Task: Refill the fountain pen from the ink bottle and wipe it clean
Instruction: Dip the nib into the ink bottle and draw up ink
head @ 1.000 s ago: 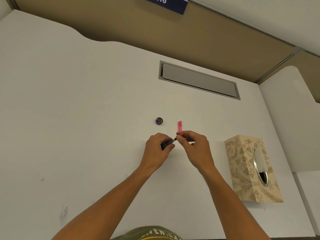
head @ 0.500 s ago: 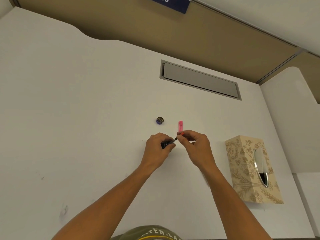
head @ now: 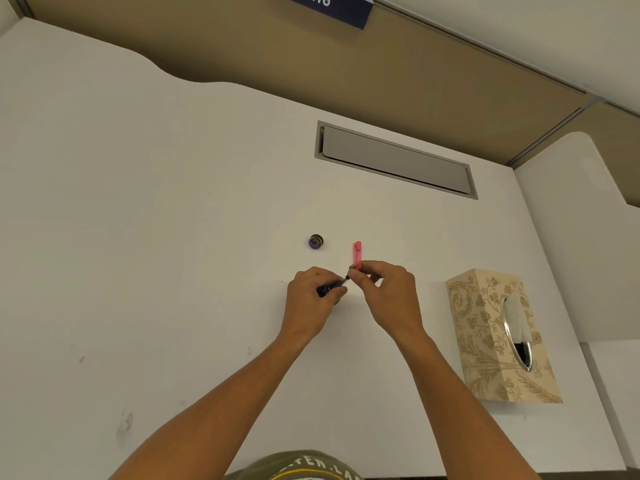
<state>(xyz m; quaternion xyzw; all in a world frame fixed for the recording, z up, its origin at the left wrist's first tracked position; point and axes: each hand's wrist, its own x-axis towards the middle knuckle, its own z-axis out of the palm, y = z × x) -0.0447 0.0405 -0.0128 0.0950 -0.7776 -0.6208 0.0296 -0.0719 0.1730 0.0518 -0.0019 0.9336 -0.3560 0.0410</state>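
My left hand [head: 313,299] grips a small dark ink bottle [head: 327,291] on the white desk [head: 138,237], with most of the bottle hidden under my fingers. My right hand [head: 388,292] pinches the thin fountain pen part [head: 346,279], whose dark tip points down-left into the bottle's mouth; a red-orange end [head: 358,266] shows at my fingertips. The bottle's round dark cap [head: 316,241] lies farther back on the desk. A pink pen cap [head: 357,251] lies just behind my right hand.
A patterned beige tissue box [head: 498,337] stands to the right of my right hand, tissue showing in its oval slot. A grey cable flap [head: 394,161] is set into the desk at the back. A beige partition wall [head: 346,64] closes off the far side.
Both hands stay at the bottle and pen, almost unmoved. The view has shifted slightly.
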